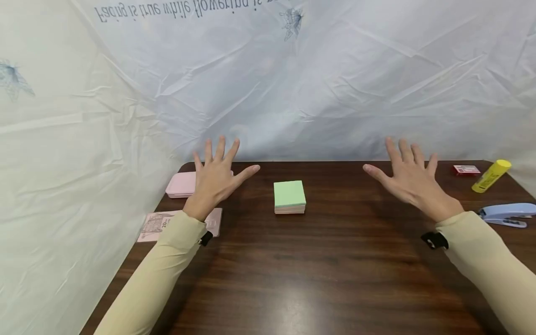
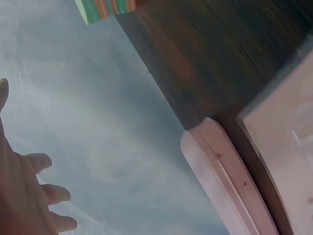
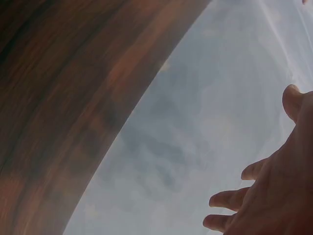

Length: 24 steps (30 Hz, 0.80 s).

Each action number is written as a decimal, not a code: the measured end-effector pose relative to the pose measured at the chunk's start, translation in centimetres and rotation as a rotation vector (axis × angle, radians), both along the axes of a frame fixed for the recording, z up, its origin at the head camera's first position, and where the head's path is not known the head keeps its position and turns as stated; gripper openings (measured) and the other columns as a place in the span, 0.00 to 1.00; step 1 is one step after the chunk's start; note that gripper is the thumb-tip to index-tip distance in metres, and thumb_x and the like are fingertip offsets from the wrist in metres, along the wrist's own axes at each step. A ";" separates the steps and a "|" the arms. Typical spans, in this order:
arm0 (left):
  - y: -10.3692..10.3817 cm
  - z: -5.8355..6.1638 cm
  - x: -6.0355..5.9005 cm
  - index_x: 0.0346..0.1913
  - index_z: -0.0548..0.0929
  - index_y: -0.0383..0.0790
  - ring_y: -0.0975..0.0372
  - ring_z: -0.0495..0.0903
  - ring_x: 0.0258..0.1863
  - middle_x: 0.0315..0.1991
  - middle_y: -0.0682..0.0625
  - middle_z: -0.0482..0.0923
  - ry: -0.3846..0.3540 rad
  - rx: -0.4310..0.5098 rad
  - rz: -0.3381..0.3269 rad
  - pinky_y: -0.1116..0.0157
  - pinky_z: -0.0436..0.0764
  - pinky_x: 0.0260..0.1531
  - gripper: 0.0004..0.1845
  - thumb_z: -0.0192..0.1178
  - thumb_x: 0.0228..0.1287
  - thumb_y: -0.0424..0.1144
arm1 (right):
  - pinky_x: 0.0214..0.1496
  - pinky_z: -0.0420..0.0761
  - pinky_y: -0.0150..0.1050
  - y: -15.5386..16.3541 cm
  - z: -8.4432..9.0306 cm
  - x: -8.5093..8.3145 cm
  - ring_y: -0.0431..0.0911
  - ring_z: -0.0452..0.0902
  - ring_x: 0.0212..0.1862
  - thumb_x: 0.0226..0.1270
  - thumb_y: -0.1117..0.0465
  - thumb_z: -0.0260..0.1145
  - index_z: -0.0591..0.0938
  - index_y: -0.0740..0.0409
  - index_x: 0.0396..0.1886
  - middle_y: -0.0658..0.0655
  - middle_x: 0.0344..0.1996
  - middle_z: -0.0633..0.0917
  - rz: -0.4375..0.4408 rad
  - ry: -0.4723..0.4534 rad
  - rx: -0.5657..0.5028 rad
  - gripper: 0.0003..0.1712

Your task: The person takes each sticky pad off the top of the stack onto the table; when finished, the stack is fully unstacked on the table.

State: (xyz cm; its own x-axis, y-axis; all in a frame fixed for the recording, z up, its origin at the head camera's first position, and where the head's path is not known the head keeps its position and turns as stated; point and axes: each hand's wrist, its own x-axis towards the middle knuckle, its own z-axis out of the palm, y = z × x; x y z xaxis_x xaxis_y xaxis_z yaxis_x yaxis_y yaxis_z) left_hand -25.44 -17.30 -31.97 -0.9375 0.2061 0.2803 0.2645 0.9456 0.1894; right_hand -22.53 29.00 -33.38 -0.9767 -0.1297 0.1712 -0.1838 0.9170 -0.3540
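Above the dark wooden table (image 1: 293,270), the left hand (image 1: 211,181) and right hand (image 1: 412,181) hang spread wide, fingers extended, holding nothing; the pink case (image 1: 181,184), partly hidden behind the left hand near the far left corner, looks light, stiff and perhaps slick, best gripped across its sides; the blue stapler (image 1: 502,211), at the right, is probably heavier, its body the firm hold; the green-topped paper stack (image 1: 290,194), between the hands, seems light, its sheets bendable, so pinch opposite sides low.
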 end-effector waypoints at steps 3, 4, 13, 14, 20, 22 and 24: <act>0.3 0.2 0.0 0.88 0.46 0.62 0.42 0.30 0.84 0.87 0.43 0.38 -0.012 0.036 -0.018 0.28 0.32 0.74 0.56 0.41 0.64 0.86 | 0.68 0.20 0.82 -0.5 0.4 -0.3 0.77 0.26 0.80 0.80 0.27 0.47 0.33 0.54 0.88 0.75 0.83 0.35 0.022 -0.052 -0.035 0.58; 0.4 0.2 0.0 0.88 0.47 0.62 0.41 0.31 0.84 0.87 0.43 0.38 -0.016 0.052 -0.027 0.28 0.32 0.74 0.56 0.42 0.64 0.86 | 0.68 0.20 0.81 -0.7 0.5 -0.4 0.77 0.27 0.80 0.80 0.28 0.47 0.33 0.54 0.88 0.75 0.83 0.35 0.032 -0.063 -0.049 0.57; 1.5 0.8 -0.3 0.87 0.47 0.66 0.44 0.34 0.85 0.87 0.48 0.38 -0.109 0.214 -0.091 0.31 0.38 0.77 0.56 0.46 0.61 0.86 | 0.74 0.32 0.79 -2.2 0.8 -1.4 0.70 0.32 0.83 0.84 0.34 0.47 0.37 0.51 0.89 0.62 0.86 0.40 0.161 -0.056 -0.196 0.50; 1.6 0.8 -0.4 0.87 0.47 0.66 0.44 0.35 0.85 0.87 0.48 0.38 -0.116 0.231 -0.102 0.32 0.39 0.77 0.56 0.46 0.61 0.86 | 0.74 0.33 0.79 -2.3 0.7 -1.5 0.68 0.32 0.84 0.84 0.34 0.47 0.37 0.51 0.89 0.61 0.86 0.40 0.176 -0.057 -0.213 0.50; 2.4 0.4 -0.7 0.87 0.49 0.64 0.46 0.40 0.85 0.87 0.52 0.41 -0.187 0.409 -0.198 0.34 0.47 0.77 0.55 0.55 0.63 0.80 | 0.77 0.39 0.76 -3.4 0.7 -2.0 0.64 0.31 0.84 0.85 0.38 0.49 0.39 0.51 0.89 0.59 0.87 0.39 0.272 -0.100 -0.328 0.48; 2.6 0.0 -0.8 0.87 0.50 0.65 0.50 0.41 0.85 0.87 0.54 0.42 -0.226 0.482 -0.224 0.35 0.49 0.78 0.54 0.59 0.63 0.77 | 0.77 0.41 0.76 -3.9 0.6 -2.0 0.63 0.32 0.85 0.86 0.39 0.50 0.40 0.49 0.89 0.58 0.87 0.40 0.293 -0.117 -0.359 0.47; 2.9 -0.3 -0.9 0.86 0.50 0.67 0.54 0.43 0.85 0.87 0.55 0.44 -0.262 0.535 -0.243 0.37 0.51 0.78 0.53 0.62 0.63 0.75 | 0.76 0.43 0.76 -4.4 0.5 -2.2 0.62 0.33 0.85 0.86 0.40 0.51 0.41 0.48 0.89 0.58 0.87 0.41 0.313 -0.129 -0.378 0.46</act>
State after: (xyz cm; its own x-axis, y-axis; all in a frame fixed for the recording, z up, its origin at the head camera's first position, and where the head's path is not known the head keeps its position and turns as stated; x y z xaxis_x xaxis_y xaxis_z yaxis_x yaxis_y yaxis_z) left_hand -26.29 -14.44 -32.29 -0.9331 0.3164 0.1709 0.3400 0.6216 0.7057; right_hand -24.71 24.60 -32.91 -0.9173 -0.3715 0.1436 -0.3623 0.6286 -0.6882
